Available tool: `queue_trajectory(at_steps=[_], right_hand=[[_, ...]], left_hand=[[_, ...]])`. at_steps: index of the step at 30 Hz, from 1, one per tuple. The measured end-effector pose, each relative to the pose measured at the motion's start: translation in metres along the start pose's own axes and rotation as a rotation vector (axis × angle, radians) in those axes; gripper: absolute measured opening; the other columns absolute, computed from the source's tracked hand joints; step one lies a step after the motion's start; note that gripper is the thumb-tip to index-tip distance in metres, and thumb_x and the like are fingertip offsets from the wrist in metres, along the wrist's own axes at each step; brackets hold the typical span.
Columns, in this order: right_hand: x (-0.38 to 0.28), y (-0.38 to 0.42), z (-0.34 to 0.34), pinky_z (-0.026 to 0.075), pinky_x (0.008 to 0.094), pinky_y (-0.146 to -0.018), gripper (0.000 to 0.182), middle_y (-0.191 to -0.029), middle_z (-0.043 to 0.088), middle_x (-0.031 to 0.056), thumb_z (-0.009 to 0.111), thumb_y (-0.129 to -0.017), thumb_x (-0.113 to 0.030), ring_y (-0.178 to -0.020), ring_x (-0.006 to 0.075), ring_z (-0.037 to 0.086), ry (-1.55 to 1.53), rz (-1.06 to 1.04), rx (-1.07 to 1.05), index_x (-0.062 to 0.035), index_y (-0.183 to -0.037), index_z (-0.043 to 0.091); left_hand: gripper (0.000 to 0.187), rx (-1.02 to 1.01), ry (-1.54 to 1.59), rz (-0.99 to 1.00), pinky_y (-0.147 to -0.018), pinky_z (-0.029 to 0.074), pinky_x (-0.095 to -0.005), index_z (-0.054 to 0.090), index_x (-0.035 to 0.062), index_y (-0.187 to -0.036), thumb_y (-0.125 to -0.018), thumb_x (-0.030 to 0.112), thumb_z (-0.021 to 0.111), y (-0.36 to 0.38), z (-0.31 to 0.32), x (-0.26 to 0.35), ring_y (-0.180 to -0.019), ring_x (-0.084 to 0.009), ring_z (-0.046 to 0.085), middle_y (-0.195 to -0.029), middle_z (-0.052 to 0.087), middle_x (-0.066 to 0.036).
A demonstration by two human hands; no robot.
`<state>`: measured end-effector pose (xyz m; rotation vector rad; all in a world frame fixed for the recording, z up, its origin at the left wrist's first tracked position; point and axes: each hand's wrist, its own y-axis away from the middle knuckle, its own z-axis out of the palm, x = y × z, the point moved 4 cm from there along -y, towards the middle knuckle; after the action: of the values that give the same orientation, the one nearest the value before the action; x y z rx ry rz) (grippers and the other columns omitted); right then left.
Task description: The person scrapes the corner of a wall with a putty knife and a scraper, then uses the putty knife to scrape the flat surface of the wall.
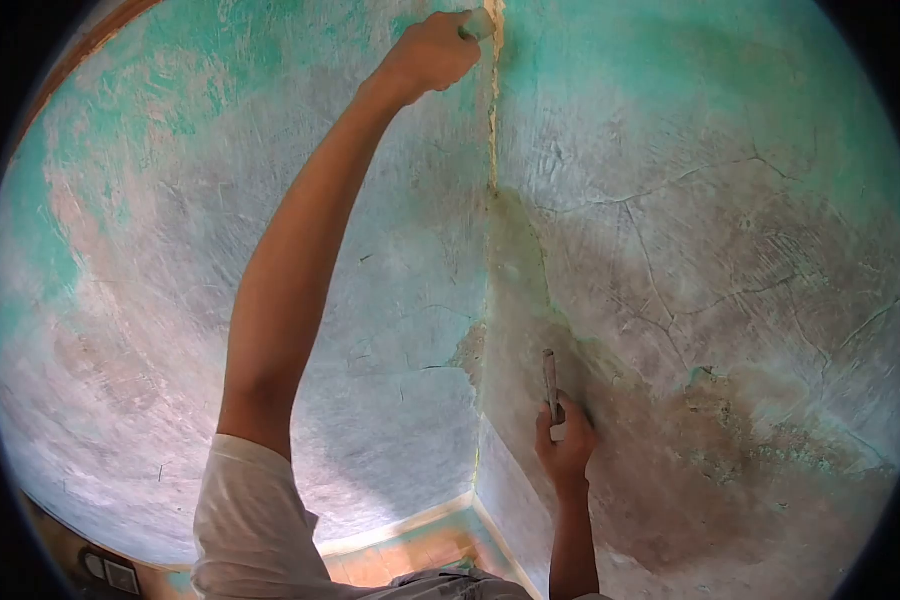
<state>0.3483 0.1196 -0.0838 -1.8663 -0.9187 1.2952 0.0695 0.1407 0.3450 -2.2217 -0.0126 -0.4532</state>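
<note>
In the wall corner (492, 150), the left hand (432, 52) grips a small block (477, 24); the right hand (565, 440) clasps a scraper (550, 385), likely light and stiff, by its handle.

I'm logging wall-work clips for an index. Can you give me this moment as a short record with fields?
place: inside corner of two walls with worn green paint
left hand: raised high, gripping a small tool at the corner seam
right hand: low, holding a narrow scraper against the right wall
wall state: cracked, paint patchy
floor: orange, visible below
</note>
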Motion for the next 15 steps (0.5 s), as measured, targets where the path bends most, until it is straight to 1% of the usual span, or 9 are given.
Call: queue_trajectory(at_steps=[3,6,9,12,15], right_hand=[[0.001,-0.001,-0.002,0.052,0.0370,-0.060,0.024,-0.079,0.067,0.0130,0.075,-0.091,-0.007,-0.065,0.0250,0.065,0.011,-0.009,-0.002,0.0004,-0.112,0.067],[0.002,0.001,0.001,0.052,0.0369,-0.060,0.024,-0.079,0.067,0.0125,0.076,-0.091,-0.007,-0.065,0.0246,0.065,0.026,-0.017,0.000,0.0004,-0.112,0.068],[0.000,-0.001,0.000,0.052,0.0369,-0.060,0.024,-0.078,0.067,0.0119,0.076,-0.090,-0.007,-0.065,0.0242,0.065,0.029,-0.026,0.012,0.0006,-0.111,0.068],[-0.003,-0.004,-0.001,0.052,0.0366,-0.060,0.024,-0.077,0.066,0.0113,0.076,-0.090,-0.006,-0.064,0.0236,0.064,0.021,-0.026,0.017,0.0006,-0.112,0.068],[-0.002,0.001,-0.001,0.051,0.0363,-0.060,0.023,-0.077,0.066,0.0109,0.075,-0.090,-0.006,-0.063,0.0231,0.064,0.028,-0.014,0.002,0.0007,-0.112,0.068]], left_hand=[[0.054,0.046,0.015,0.046,-0.057,0.047,-0.0345,0.052,0.0117,-0.154,-0.101,0.025,0.054,0.022,-0.008,-0.008,-0.055,-0.0135,0.049,-0.068,0.056,-0.005],[0.053,0.152,-0.165,0.134,-0.058,0.047,-0.0357,0.053,0.0143,-0.153,-0.101,0.026,0.054,0.032,-0.011,-0.021,-0.055,-0.0152,0.050,-0.068,0.058,-0.008],[0.053,0.313,-0.189,0.381,-0.058,0.048,-0.0367,0.053,0.0132,-0.153,-0.101,0.025,0.052,0.010,0.005,-0.029,-0.054,-0.0168,0.051,-0.067,0.060,-0.009],[0.053,0.143,-0.202,0.120,-0.058,0.048,-0.0377,0.052,0.0131,-0.153,-0.102,0.024,0.049,0.000,0.010,-0.002,-0.055,-0.0185,0.053,-0.068,0.062,-0.011],[0.054,0.132,-0.181,0.123,-0.057,0.048,-0.0382,0.052,0.0130,-0.154,-0.101,0.024,0.050,0.006,0.003,-0.004,-0.055,-0.0186,0.053,-0.068,0.062,-0.010]])
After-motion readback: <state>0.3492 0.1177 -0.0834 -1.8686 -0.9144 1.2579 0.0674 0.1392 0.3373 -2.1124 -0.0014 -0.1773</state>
